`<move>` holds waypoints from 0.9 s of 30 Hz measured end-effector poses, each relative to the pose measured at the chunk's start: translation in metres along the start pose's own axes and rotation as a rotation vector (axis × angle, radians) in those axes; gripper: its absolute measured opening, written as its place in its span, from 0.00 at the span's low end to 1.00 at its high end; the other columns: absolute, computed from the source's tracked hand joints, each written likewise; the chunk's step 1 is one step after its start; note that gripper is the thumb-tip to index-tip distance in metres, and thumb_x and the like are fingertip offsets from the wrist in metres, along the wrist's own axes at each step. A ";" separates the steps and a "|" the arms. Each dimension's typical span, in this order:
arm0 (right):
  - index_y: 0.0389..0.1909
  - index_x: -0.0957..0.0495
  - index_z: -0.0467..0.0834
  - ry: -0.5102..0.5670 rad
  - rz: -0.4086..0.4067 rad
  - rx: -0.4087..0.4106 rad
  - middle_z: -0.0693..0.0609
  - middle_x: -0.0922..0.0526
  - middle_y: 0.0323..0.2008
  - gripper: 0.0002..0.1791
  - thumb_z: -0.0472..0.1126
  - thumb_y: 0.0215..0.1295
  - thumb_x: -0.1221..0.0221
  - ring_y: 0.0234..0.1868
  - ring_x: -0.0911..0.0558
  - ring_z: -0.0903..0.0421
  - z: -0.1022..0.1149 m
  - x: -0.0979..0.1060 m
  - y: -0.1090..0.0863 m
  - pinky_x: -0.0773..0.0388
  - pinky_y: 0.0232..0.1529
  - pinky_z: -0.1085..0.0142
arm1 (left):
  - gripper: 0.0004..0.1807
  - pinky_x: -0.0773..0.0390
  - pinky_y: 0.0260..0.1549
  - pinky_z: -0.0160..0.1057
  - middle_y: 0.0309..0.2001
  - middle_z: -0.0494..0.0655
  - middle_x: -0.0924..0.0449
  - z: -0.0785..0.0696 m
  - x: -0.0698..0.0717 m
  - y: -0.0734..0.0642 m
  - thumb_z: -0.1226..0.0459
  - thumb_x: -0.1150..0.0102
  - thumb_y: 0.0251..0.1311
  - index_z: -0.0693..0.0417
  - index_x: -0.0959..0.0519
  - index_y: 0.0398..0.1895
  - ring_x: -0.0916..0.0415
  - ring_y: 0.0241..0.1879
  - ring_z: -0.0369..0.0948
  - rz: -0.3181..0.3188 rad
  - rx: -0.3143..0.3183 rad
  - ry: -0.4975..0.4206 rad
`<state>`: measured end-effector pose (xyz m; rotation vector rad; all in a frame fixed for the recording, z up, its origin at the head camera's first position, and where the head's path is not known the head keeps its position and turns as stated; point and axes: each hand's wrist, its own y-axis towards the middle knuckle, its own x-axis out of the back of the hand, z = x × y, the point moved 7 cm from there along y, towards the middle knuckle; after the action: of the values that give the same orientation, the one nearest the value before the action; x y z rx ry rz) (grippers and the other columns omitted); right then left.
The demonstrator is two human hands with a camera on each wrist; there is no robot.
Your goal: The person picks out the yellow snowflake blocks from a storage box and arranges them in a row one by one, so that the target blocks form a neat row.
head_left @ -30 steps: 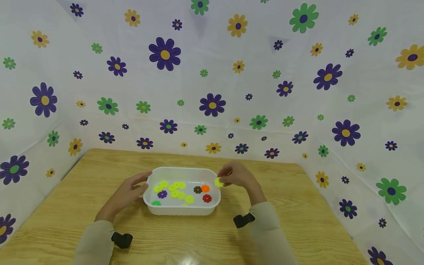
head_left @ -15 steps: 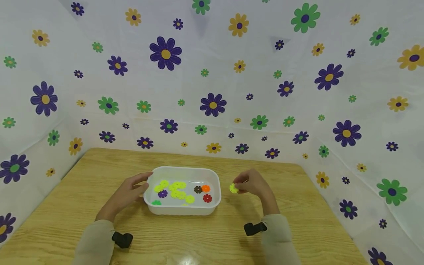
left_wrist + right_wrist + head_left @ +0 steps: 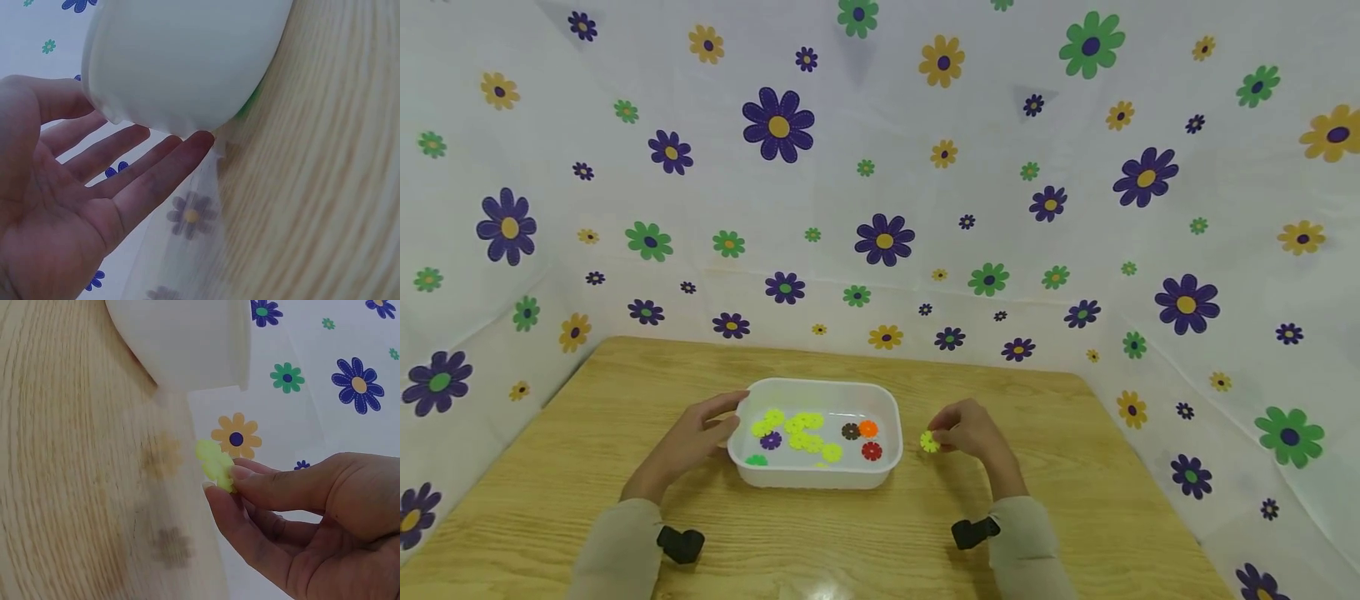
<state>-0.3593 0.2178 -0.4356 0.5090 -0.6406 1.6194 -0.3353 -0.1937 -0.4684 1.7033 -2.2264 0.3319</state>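
Yellow flower piece [image 3: 929,442] out, pinched in my right hand [image 3: 974,428] — other pieces [image 3: 832,452] left in the white tub [image 3: 816,478], some maybe joined; my loose left hand [image 3: 694,435] touches it.

Sleeved forearms [image 3: 621,542] extended toward the surface's [image 3: 820,533] far edge, a person's left hand [image 3: 688,437], fingers [image 3: 162,181] apart and gently bent, lay nearer the left edge; the right hand [image 3: 973,429], nearer the right, held its fingertips [image 3: 222,509] in a pinch.

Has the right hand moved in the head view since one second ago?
Yes, to the right: a second ago the yellow piece that the right hand pinches overlapped the right rim of the white tub; now it is clear of it.
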 end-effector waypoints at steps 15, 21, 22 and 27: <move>0.38 0.13 0.34 -0.078 -0.018 -0.022 0.43 0.12 0.36 0.05 0.26 0.63 0.35 0.31 0.14 0.56 -0.015 -0.007 0.006 0.10 0.37 0.63 | 0.31 0.12 0.53 0.54 0.80 0.66 0.47 0.001 0.000 0.001 0.58 0.50 0.79 0.55 0.41 0.80 0.39 0.73 0.72 0.011 -0.022 -0.016; 0.37 0.13 0.34 -0.061 -0.018 -0.024 0.43 0.12 0.35 0.05 0.25 0.62 0.35 0.30 0.14 0.56 -0.019 -0.010 0.007 0.10 0.35 0.63 | 0.32 0.12 0.53 0.53 0.81 0.66 0.47 0.003 0.000 0.002 0.57 0.50 0.79 0.55 0.42 0.81 0.38 0.73 0.72 0.018 -0.018 -0.023; 0.37 0.13 0.34 -0.066 -0.017 -0.020 0.43 0.12 0.35 0.05 0.25 0.63 0.35 0.30 0.14 0.56 -0.020 -0.010 0.007 0.10 0.35 0.63 | 0.32 0.12 0.53 0.53 0.81 0.66 0.47 0.003 -0.001 0.002 0.57 0.50 0.79 0.55 0.42 0.81 0.39 0.73 0.72 0.019 -0.018 -0.023; 0.37 0.13 0.33 -0.070 -0.009 -0.021 0.43 0.12 0.35 0.05 0.25 0.62 0.35 0.31 0.14 0.56 -0.021 -0.011 0.009 0.10 0.36 0.63 | 0.31 0.12 0.53 0.53 0.81 0.66 0.47 0.003 -0.001 0.002 0.58 0.51 0.79 0.54 0.42 0.81 0.39 0.74 0.72 0.016 -0.019 -0.025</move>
<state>-0.3656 0.2233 -0.4593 0.5542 -0.7065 1.5907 -0.3370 -0.1940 -0.4718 1.6899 -2.2552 0.2943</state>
